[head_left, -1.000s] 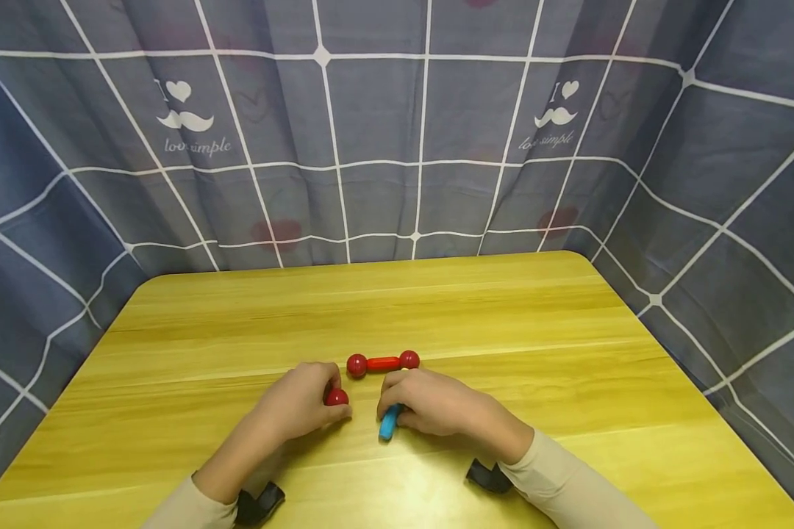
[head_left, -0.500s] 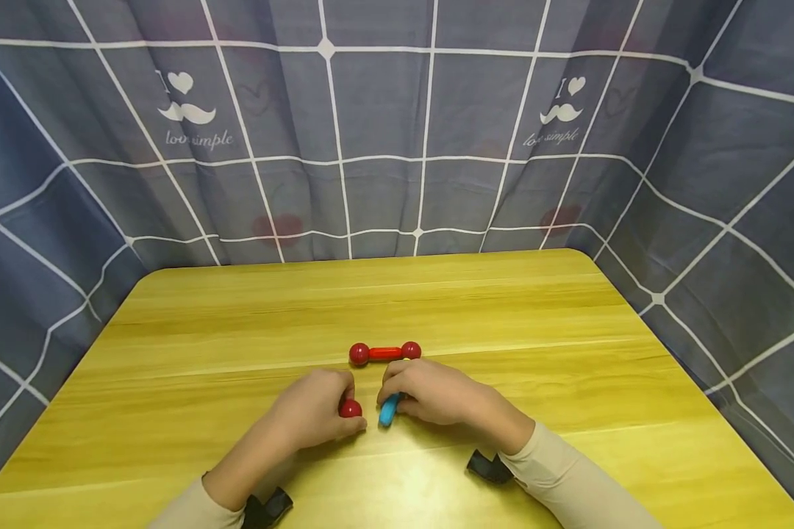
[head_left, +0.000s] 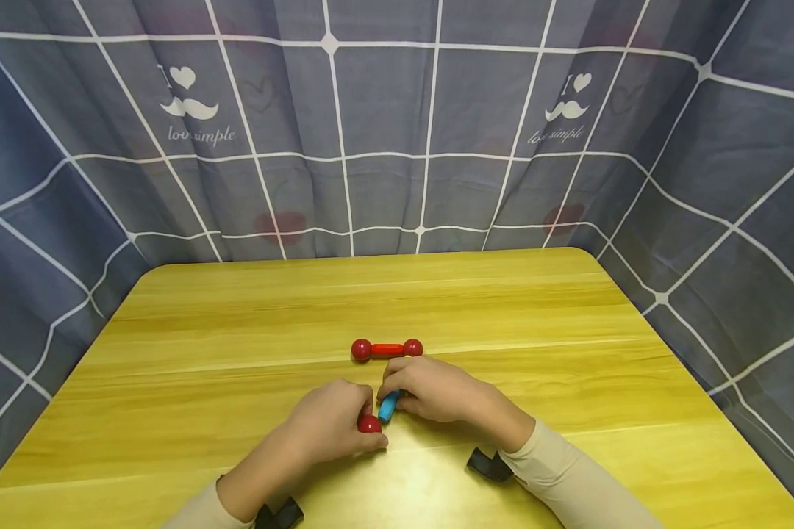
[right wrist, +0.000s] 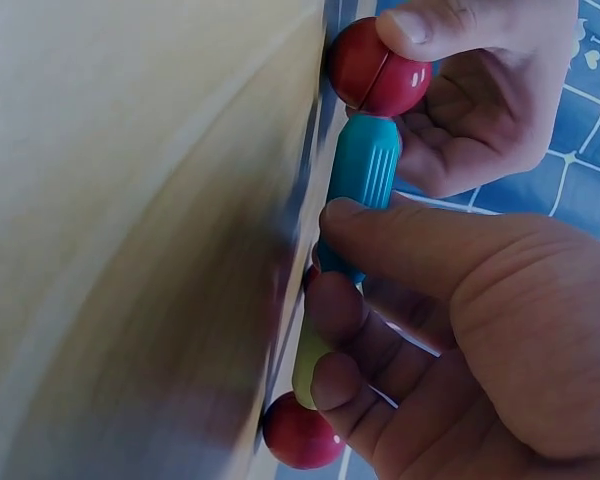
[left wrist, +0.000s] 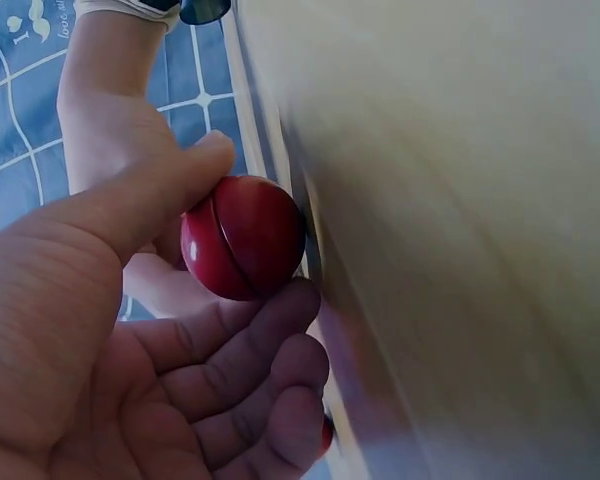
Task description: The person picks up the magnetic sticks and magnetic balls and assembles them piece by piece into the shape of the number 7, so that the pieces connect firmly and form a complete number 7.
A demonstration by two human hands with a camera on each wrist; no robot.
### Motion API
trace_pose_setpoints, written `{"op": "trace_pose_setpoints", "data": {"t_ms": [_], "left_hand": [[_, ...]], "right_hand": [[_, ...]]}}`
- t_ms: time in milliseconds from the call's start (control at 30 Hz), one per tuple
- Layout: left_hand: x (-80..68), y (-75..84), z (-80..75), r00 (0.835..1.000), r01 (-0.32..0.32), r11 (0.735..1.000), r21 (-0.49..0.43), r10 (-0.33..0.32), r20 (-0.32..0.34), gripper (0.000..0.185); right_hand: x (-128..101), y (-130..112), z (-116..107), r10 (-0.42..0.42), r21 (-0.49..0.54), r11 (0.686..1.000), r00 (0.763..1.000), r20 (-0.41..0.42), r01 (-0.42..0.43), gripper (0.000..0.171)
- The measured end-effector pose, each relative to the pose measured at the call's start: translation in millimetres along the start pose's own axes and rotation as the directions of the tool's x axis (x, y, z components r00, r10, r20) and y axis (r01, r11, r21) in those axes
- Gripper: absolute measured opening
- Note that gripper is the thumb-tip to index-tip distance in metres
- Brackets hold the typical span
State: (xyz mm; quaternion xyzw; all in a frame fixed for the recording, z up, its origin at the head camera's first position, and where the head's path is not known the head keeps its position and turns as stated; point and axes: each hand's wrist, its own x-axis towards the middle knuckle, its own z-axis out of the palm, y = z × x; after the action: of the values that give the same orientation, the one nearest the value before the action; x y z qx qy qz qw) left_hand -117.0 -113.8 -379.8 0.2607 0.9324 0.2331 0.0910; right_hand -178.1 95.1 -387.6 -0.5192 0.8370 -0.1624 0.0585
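Observation:
My left hand (head_left: pixel 369 432) pinches a red ball (head_left: pixel 369 424) between thumb and fingers, which the left wrist view shows close up as the red ball (left wrist: pixel 245 235). My right hand (head_left: pixel 392 400) grips a blue stick (head_left: pixel 389 405) lying on the wooden table (head_left: pixel 238 330). In the right wrist view the red ball (right wrist: pixel 377 70) meets the near end of the blue stick (right wrist: pixel 360 180). Under my right fingers there, a yellow-green stick (right wrist: pixel 310 365) leads to another red ball (right wrist: pixel 300 435). Just beyond my hands lies a red stick (head_left: pixel 387 350) with a red ball on each end.
A grey-blue curtain with white grid lines (head_left: pixel 384 147) hangs round the table on the back, left and right. Black wrist straps (head_left: pixel 486 464) show on both forearms. Bare tabletop stretches to the left, right and far side of the hands.
My left hand has carried the red ball rightward and toward me, up to the blue stick's near end. My right hand has stayed on the blue stick. The red stick piece has not moved.

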Motion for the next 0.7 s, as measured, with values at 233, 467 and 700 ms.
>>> {"op": "trace_pose_setpoints", "data": {"t_ms": [233, 467, 700], "left_hand": [[-1.1, 5.0, 3.9, 1.0, -0.008, 1.0, -0.009, 0.008, -0.006, 0.04], [-0.1, 11.2, 8.6, 1.0, -0.022, 1.0, -0.016, 0.022, -0.014, 0.042], [0.3, 17.5, 9.7, 0.999, -0.046, 0.996, 0.073, 0.047, -0.007, 0.042]], "right_hand": [[-0.1, -1.8, -0.3, -0.006, 0.014, 1.0, 1.0, 0.0, 0.006, 0.014], [-3.1, -1.9, -2.8, -0.022, 0.018, 1.0, 1.0, 0.006, 0.022, 0.01], [-6.4, -1.1, -2.6, -0.027, 0.007, 1.0, 0.999, 0.02, 0.027, 0.01]]}}
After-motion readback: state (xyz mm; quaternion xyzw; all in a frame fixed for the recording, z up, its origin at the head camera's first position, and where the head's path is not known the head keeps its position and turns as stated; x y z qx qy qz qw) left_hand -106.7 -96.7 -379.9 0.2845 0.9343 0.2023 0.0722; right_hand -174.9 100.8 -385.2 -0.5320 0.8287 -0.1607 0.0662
